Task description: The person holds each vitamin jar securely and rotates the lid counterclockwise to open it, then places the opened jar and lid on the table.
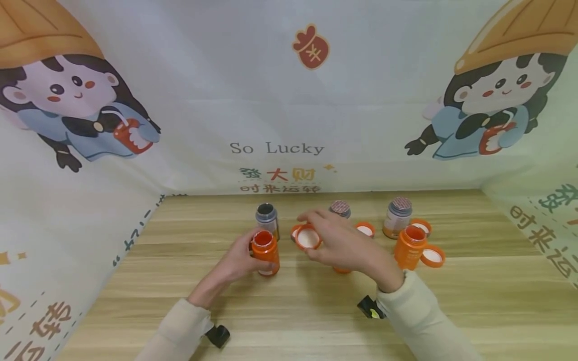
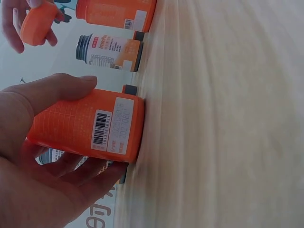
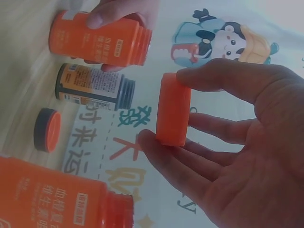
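My left hand (image 1: 238,259) grips an orange bottle (image 1: 266,260) that stands upright and uncapped on the table. In the left wrist view the thumb lies along one side of this bottle (image 2: 90,121), the fingers along the other. My right hand (image 1: 345,243) pinches an orange cap (image 1: 309,237) by its rim, to the right of the bottle's mouth. Its white inside faces up in the head view; the right wrist view has the cap (image 3: 173,109) side-on, raised off the table. A grey bottle (image 1: 267,216) with an open mouth stands just behind the orange one.
A dark-rimmed orange cap (image 3: 47,129) lies on the wooden table (image 1: 289,321). At the right stand a grey bottle with a patterned top (image 1: 398,218) and an uncapped orange bottle (image 1: 410,249), loose caps (image 1: 432,256) beside them. My right hand partly hides another grey bottle (image 1: 340,208).
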Available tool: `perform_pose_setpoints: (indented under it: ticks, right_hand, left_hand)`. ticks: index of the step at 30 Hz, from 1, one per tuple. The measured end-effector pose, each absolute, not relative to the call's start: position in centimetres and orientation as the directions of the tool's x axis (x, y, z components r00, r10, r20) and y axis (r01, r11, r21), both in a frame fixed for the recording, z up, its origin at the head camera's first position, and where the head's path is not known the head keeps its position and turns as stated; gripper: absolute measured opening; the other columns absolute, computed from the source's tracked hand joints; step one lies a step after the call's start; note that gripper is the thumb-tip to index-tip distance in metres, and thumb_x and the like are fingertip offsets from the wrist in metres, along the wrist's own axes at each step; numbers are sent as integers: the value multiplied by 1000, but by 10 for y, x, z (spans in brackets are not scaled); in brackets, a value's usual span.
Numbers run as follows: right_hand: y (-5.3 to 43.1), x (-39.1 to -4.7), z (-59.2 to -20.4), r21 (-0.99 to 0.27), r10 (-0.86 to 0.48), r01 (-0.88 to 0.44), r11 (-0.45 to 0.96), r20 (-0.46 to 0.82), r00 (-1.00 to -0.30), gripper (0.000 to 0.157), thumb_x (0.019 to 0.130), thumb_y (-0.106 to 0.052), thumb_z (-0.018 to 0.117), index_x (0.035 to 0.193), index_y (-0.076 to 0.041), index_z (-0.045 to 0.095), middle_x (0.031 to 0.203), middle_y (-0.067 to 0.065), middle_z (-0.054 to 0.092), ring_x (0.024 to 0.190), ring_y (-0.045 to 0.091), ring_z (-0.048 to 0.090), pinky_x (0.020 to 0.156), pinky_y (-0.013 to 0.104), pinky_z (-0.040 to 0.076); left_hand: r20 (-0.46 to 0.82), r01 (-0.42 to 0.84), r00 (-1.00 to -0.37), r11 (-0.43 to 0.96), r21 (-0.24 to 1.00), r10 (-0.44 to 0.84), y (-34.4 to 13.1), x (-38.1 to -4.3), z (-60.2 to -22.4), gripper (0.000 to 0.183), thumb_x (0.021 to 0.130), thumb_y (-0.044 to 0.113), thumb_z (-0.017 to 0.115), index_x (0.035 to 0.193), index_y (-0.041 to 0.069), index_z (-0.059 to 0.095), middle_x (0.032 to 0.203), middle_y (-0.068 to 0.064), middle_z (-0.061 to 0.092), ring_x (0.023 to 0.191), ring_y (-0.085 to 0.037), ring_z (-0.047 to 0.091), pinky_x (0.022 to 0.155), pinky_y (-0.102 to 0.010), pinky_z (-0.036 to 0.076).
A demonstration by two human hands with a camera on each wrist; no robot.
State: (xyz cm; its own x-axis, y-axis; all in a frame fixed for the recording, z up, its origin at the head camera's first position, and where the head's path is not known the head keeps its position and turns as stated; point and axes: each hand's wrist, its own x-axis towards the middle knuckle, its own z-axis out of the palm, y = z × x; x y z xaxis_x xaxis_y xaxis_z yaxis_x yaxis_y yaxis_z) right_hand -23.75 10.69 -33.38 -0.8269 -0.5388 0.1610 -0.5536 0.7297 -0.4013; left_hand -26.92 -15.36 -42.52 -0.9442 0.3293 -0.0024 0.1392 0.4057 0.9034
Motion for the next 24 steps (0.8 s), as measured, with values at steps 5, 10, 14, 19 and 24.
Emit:
perform_pose_setpoints:
  ticks: [5, 10, 14, 19, 24]
  right_hand:
    - [103, -239, -341, -366, -538, -564, 740, 181, -823, 51, 89, -18, 76, 136, -10, 58, 138, 10, 61, 121, 31, 62, 99, 52, 55]
    - [97, -242, -351, -321, -549, -597, 735, 235, -802, 42, 87, -16, 77, 127, -12, 63, 129, 7, 64, 117, 28, 62, 98, 48, 55]
    - [90, -248, -363, -357, -574, -613, 705, 219, -789, 40, 86, -12, 74, 124, -9, 63, 124, 9, 66, 112, 29, 63, 99, 45, 55]
    - [82, -255, -382, -384, -588, -586, 713, 127, -799, 37, 86, -11, 73, 121, -6, 61, 115, 13, 66, 99, 29, 64, 90, 45, 57]
    - [77, -257, -396, -352, -566, -548, 759, 59, -822, 28, 92, -18, 73, 116, -7, 61, 103, 11, 63, 85, 26, 60, 80, 42, 56]
  left_hand:
    - [-4, 142, -940, 400, 905, 342, -155, -269, -426, 76, 73, -3, 84, 142, 6, 53, 133, -14, 66, 123, -31, 62, 114, -57, 46]
    - [-13, 130, -941, 397, 908, 338, -155, -269, -425, 78, 73, -2, 85, 144, 6, 53, 134, -14, 66, 124, -31, 62, 115, -58, 44]
    - [-8, 129, -947, 402, 907, 322, -154, -268, -422, 75, 72, -2, 85, 140, 4, 55, 131, -15, 68, 120, -30, 63, 113, -56, 46]
    - [-12, 126, -948, 410, 903, 319, -154, -267, -421, 74, 73, -2, 85, 139, 3, 55, 131, -16, 68, 120, -30, 63, 113, -56, 46]
    - [-15, 127, -947, 416, 901, 321, -154, -267, -421, 75, 73, -1, 85, 141, 3, 54, 131, -15, 68, 120, -30, 63, 113, -56, 46]
